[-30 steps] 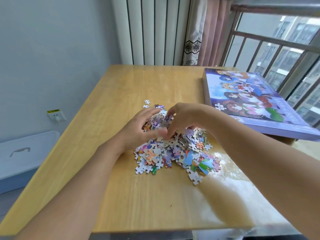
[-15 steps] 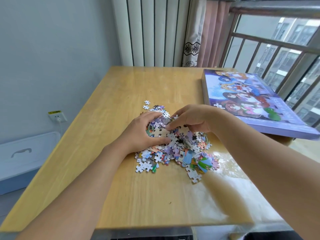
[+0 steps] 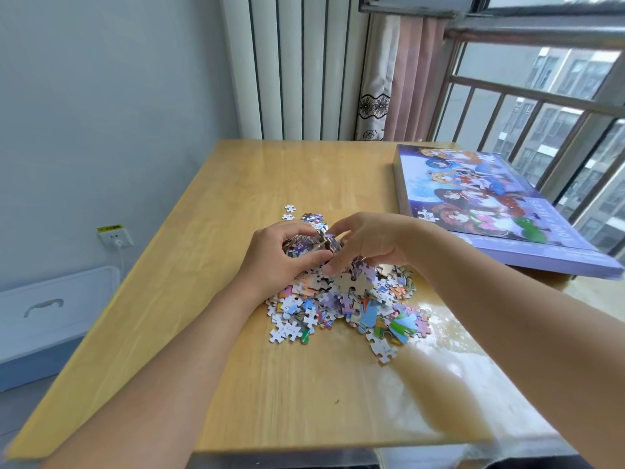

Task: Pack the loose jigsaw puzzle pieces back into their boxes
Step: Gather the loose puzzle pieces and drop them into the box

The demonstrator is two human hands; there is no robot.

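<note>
A heap of loose jigsaw pieces [image 3: 351,306] lies in the middle of the wooden table [image 3: 236,384]. My left hand [image 3: 274,258] curls round a bunch of pieces at the heap's far left side. My right hand [image 3: 368,242] curls over the heap's top from the right, its fingertips meeting the left hand's and holding pieces between them. A closed purple puzzle box [image 3: 480,211] with cartoon figures on its lid lies flat at the table's right, partly over the edge. Two stray white pieces [image 3: 289,212] sit just beyond the heap.
A window with metal bars [image 3: 541,130] runs along the right behind the box. Curtains [image 3: 389,82] hang at the back. On the left floor stands a white and blue plastic bin [image 3: 44,316], and a wall socket [image 3: 115,235] holds a plug.
Both hands have lifted slightly from the heap's top with a bunch of pieces gathered between them. The right hand's fingers curled closer to the left hand.
</note>
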